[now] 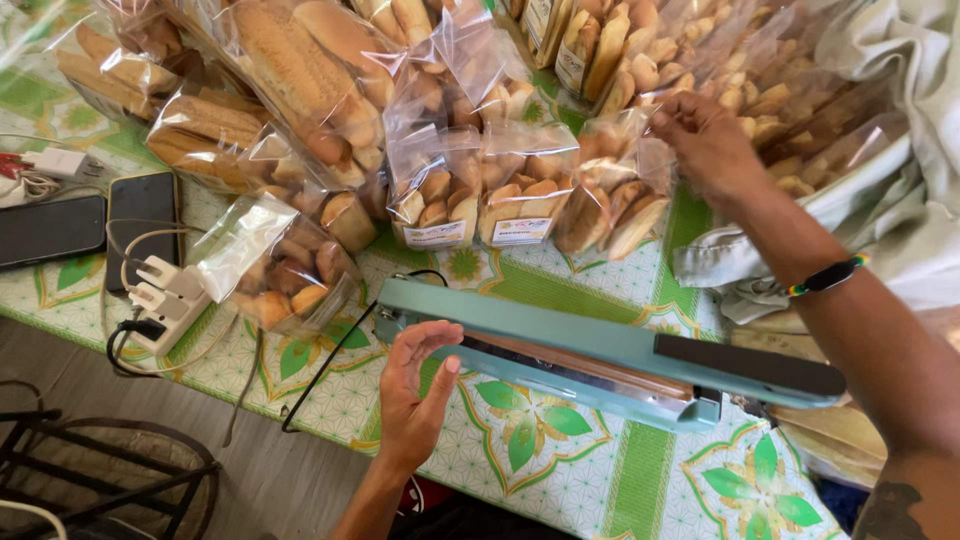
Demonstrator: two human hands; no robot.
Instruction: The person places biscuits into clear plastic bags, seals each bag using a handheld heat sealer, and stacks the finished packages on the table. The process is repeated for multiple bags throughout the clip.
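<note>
My left hand (pixel 415 390) is open, palm up, at the near left end of a teal heat sealer (pixel 600 360) that lies on a green and white patterned tablecloth (pixel 540 470). It holds nothing. My right hand (pixel 705 140), with a coloured bracelet at the wrist, reaches to the back and pinches the top of a clear plastic bag of biscuits (pixel 615 190). Other filled clear bags (pixel 470 195) with white labels stand in a row behind the sealer.
Many more bags of bread sticks (pixel 290 70) crowd the back. Two phones (pixel 140 225), a white power strip with chargers (pixel 165 295) and cables lie at the left. A pale cloth (pixel 900 150) is bunched at the right. A dark metal chair frame (pixel 90 470) stands below the table edge.
</note>
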